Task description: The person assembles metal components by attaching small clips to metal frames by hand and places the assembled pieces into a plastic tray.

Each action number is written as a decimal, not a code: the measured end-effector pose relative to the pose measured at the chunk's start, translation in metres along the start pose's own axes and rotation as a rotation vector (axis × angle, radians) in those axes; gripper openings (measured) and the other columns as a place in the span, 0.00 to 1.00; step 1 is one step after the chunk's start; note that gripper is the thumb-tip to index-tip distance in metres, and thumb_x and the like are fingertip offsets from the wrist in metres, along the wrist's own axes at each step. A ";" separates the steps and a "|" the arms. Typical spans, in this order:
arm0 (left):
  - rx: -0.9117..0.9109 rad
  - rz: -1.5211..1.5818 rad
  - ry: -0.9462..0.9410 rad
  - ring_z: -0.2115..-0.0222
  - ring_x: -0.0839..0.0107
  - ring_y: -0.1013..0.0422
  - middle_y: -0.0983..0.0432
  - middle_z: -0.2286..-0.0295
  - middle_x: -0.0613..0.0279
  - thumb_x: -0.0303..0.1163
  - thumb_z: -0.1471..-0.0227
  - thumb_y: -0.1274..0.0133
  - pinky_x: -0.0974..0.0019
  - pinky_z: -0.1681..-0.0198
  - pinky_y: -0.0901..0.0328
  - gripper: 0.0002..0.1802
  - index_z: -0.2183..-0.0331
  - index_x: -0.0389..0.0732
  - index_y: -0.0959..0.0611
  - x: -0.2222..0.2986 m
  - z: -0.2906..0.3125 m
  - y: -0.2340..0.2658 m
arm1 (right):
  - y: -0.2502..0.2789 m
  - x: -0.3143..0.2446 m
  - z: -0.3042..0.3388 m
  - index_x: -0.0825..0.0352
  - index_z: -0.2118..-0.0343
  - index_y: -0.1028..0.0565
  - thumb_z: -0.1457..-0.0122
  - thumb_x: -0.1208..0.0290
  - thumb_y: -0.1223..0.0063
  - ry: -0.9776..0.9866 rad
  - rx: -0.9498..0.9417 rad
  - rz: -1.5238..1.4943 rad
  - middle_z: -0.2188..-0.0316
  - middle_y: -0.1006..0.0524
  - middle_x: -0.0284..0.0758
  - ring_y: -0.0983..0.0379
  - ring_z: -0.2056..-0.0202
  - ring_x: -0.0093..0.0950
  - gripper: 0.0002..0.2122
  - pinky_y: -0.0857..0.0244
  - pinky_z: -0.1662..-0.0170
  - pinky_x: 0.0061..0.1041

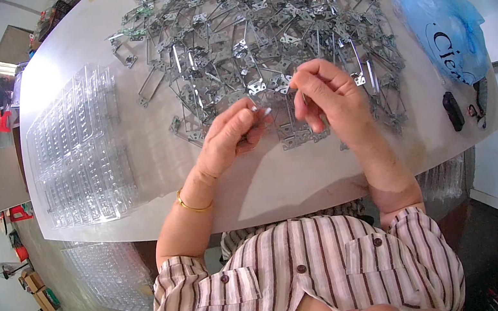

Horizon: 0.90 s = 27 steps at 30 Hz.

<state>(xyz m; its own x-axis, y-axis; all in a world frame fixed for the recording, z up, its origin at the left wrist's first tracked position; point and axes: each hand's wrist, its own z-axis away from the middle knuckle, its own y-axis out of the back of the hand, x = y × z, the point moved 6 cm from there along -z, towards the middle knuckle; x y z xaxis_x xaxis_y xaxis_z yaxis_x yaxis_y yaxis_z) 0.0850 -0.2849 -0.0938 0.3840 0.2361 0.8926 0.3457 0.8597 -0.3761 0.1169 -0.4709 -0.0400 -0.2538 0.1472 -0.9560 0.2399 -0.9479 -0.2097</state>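
A large heap of thin silvery metal brackets (216, 50), made of punched plates and rods, covers the middle of the table. My left hand (235, 130) is closed at the heap's near edge, with a small shiny metal piece (267, 111) showing at its fingertips. To its right, my right hand (332, 95) has thumb and forefinger pinched together beside the brackets. Whatever lies in that pinch is too small to make out. Several flat linked brackets (299, 134) lie on the table between and just below the hands.
Clear plastic trays with moulded pockets (75, 150) are stacked at the table's left, and more trays (111, 275) sit lower down beside it. On the right are a blue plastic bag (445, 27) and a small black object (452, 111). The pale table (183, 195) has a curved-looking near edge.
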 end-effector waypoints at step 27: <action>0.042 0.112 -0.045 0.81 0.81 0.45 0.37 0.79 0.67 0.57 0.41 0.48 0.75 0.81 0.53 0.29 0.62 0.36 0.24 0.001 -0.004 0.011 | -0.020 0.015 0.005 0.66 0.60 0.27 0.32 0.68 0.49 -0.072 -0.183 0.123 0.83 0.30 0.24 0.39 0.84 0.10 0.06 0.47 0.83 0.13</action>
<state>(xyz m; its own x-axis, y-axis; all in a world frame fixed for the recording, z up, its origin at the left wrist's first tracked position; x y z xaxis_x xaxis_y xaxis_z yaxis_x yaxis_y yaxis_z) 0.0924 -0.2771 -0.0975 0.3792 0.3511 0.8561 0.2662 0.8447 -0.4644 0.1035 -0.4513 -0.0491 -0.2771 0.0073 -0.9608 0.4370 -0.8896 -0.1328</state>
